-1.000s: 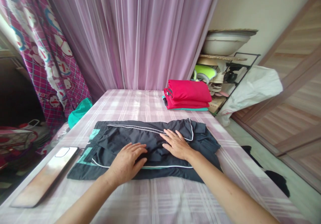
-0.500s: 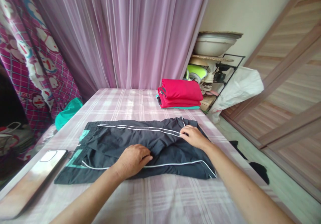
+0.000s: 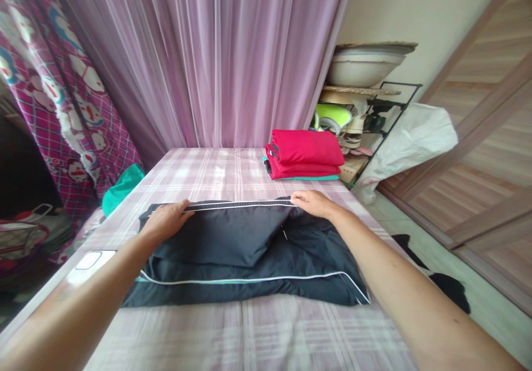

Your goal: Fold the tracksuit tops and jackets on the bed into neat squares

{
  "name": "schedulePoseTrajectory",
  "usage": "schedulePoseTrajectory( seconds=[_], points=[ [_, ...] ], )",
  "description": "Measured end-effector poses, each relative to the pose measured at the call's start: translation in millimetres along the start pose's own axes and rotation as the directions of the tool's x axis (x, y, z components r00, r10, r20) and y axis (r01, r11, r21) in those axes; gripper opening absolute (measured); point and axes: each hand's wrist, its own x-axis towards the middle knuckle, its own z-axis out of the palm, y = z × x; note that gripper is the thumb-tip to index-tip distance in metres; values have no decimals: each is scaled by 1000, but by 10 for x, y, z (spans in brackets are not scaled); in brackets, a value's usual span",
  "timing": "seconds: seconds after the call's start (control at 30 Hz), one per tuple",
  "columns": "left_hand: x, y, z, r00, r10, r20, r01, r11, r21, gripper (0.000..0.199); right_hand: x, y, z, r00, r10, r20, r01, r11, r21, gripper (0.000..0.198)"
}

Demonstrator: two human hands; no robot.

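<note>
Head: two hands [image 3: 168, 219], one garment [image 3: 236, 243]

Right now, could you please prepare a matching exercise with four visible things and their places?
1. black fabric garment with white piping
2. mostly red folded fabric
3. flat, shiny phone
4. crumpled white plastic bag

A. partly hidden by the left forearm
B. right of the checked-cloth table
C. held by left hand and right hand
D. near the table's far edge

Pairs: 1C, 2D, 3A, 4B.
</note>
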Motion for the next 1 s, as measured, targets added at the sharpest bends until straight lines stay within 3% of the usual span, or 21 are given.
schedulePoseTrajectory(
  seconds=[0.13,0.27,0.4,0.53,0.63,0.73,0.8,0.87,0.93,1.0],
  points=[
    [-19,-142,-47,1000,-4,27,3,999,35,34,102,-54,108,996,74,42,-67,987,-145,26],
    [-21,-36,42,999,42,16,-43,999,16,30,80,-44,206,988,149,-26,-150,947,-285,25],
    [-96,145,195,999,27,-42,-32,993,-117,39,-28,159,170,982,178,-56,-186,954,-237,32],
    [-142,232,239,994,-45,-98,37,996,-79,41,-96,269,84,986,166,-16,-166,968,-186,25],
    [-137,284,222,987,-55,-148,45,997,-66,46,-92,14,93,980,89,-179,-124,973,-194,35],
    [-124,375,261,985,-13,-174,4,999,-52,47,-41,-547,263,948,-14,-317,-40,985,-165,39],
    [-122,447,330,990,-23,-136,19,999,-31,48,11,-956,468,961,-125,-247,93,986,-136,42],
    [-124,504,404,994,-66,-84,66,998,-5,50,70,-1257,693,978,-193,-81,181,974,-135,50],
    [-127,533,456,994,-94,-54,95,995,10,52,125,-1377,867,989,-133,57,140,981,-137,59],
    [-127,537,475,994,-96,-50,98,995,21,53,152,-1315,943,992,-34,123,54,986,-156,65]
  ],
)
